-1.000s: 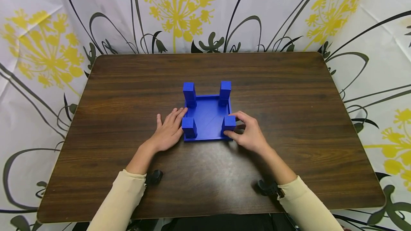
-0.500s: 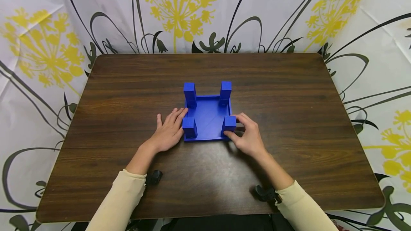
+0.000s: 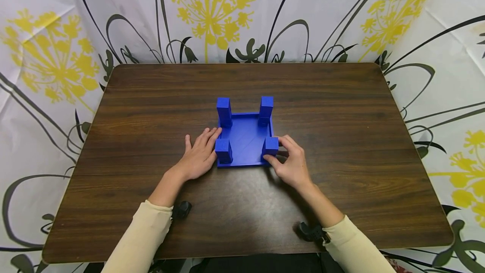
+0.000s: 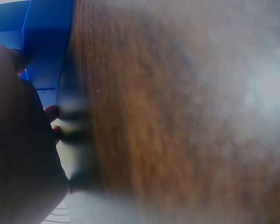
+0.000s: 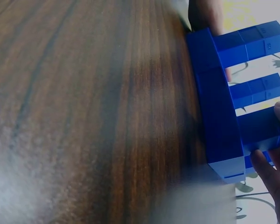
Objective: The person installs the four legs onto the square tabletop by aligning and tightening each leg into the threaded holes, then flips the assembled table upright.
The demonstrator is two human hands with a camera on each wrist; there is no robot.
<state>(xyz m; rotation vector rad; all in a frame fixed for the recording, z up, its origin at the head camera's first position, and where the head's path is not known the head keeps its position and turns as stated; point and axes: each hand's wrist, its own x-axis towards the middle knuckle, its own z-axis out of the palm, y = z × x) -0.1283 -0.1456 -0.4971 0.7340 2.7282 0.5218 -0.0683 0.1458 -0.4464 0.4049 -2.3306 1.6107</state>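
A blue square tray-like base [image 3: 246, 142] with a low rim lies on the table, a square blue leg standing upright at each corner. My right hand [image 3: 293, 161] grips the front right leg [image 3: 270, 145] low down, thumb at its near side and fingers behind. That gripped leg [image 5: 263, 123] shows at the right in the right wrist view, fingers around it. My left hand [image 3: 198, 155] rests flat on the table, its straight fingertips touching the base's left side beside the front left leg [image 3: 223, 151]. In the left wrist view, the left hand [image 4: 18, 135] partly hides the blue base [image 4: 44, 51].
The dark wood table [image 3: 352, 138] has rounded corners and a near edge close to the person's body. A flower-patterned cloth [image 3: 136, 7] hangs behind it and along both sides. Black wrist devices [image 3: 182, 210] sit under both forearms, beside cream sleeves [image 3: 140, 235].
The right wrist and forearm have shifted slightly left, with small shifts of the right fingers around the leg. The left hand and the blue base stay in place.
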